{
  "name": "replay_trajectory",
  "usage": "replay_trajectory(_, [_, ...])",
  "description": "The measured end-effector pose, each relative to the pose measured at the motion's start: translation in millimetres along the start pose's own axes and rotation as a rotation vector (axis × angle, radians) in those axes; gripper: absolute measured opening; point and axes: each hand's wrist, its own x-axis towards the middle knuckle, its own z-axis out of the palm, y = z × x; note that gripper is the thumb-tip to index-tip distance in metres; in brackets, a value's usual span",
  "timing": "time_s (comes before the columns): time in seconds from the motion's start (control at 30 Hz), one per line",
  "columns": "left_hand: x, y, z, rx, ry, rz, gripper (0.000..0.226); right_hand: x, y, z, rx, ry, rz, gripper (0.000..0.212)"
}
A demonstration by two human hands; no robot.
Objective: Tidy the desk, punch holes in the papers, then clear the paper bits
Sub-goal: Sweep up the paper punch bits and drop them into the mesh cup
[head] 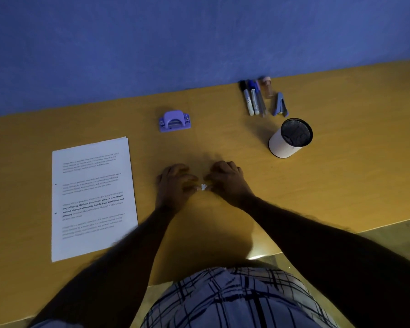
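On the wooden desk [341, 162], the left hand [173, 185] and right hand [227, 181] are resting palms down, fingers curled loosely, holding nothing. Between their fingertips, small white paper bits [203, 187] are lying heaped together.

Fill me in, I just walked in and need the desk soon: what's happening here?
A person is gathering a small pile of white paper bits between the left hand and right hand on the wooden desk. The stack of papers lies to the left with holes along its edge. The purple hole punch sits behind, untouched. Markers, a stapler and a pen cup sit to the right.
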Motion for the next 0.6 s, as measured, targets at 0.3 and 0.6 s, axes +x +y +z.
replay_trajectory(0.3, [2.8,-1.5,1.1,-0.087,0.004,0.038,0.030,0.5,1.4,-21.4,0.425,0.177,0.131,0.036])
replay_trajectory(0.6, [-7.7,-2.8,3.0,-0.119,0.035,0.049,0.015,-7.6,17.1,-22.5,0.420,0.211,0.226,0.025])
